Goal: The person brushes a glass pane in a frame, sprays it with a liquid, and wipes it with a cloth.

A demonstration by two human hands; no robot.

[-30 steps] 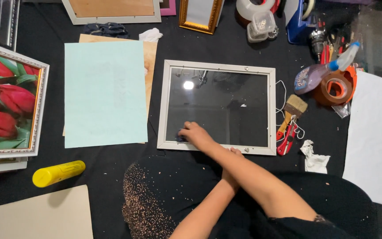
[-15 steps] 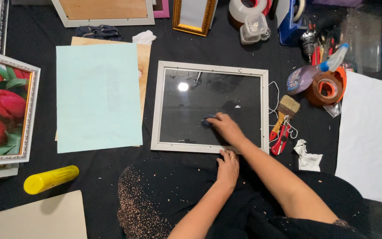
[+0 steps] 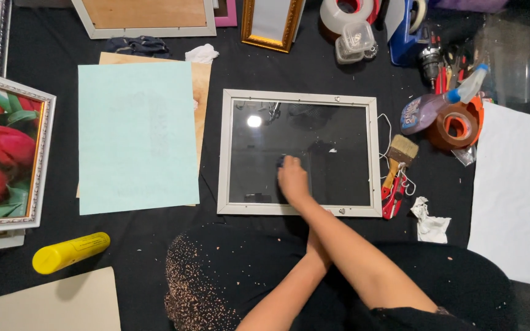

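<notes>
A white picture frame [image 3: 235, 153] with a glass pane lies flat on the black cloth in front of me. My right hand [image 3: 294, 179] rests on the lower middle of the glass, fingers curled over a small dark cloth [image 3: 282, 161]. My left hand [image 3: 314, 248] sits just below the frame's near edge, tucked under my right forearm and mostly hidden.
A pale green sheet [image 3: 136, 135] lies left of the frame over a wooden board. A tulip picture [image 3: 1, 153] is at far left, a yellow tube [image 3: 69, 252] near left. Brush [image 3: 400, 156], red pliers, tape rolls [image 3: 455, 125], spray bottle and white paper [image 3: 516, 196] crowd the right.
My right hand has slid across the glass, first rightward from the lower left, then back toward the middle. My left hand has drawn back from the frame's near edge.
</notes>
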